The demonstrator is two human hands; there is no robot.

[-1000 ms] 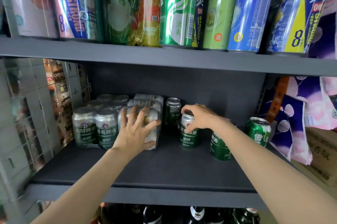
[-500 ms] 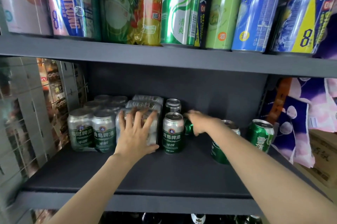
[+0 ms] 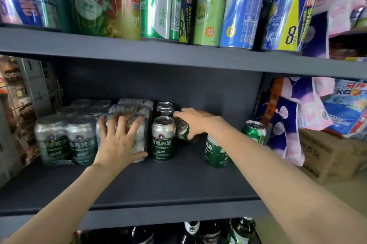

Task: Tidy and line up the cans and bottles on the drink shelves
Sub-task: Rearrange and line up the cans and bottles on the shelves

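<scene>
- Left hand: fingers spread flat against the front of the shrink-wrapped silver-and-green can pack, apparently bracing it; forearm reaches up from lower left.
- Upright silver-topped green beer can: stands just right of the pack, starting a row.
- Right hand: fingers curled over a tilted green aluminium can, lid turned left, likely being brought into that row; wrist bent down.
- Loose green cans: standing further right on the dark grey shelf, unaligned.
</scene>
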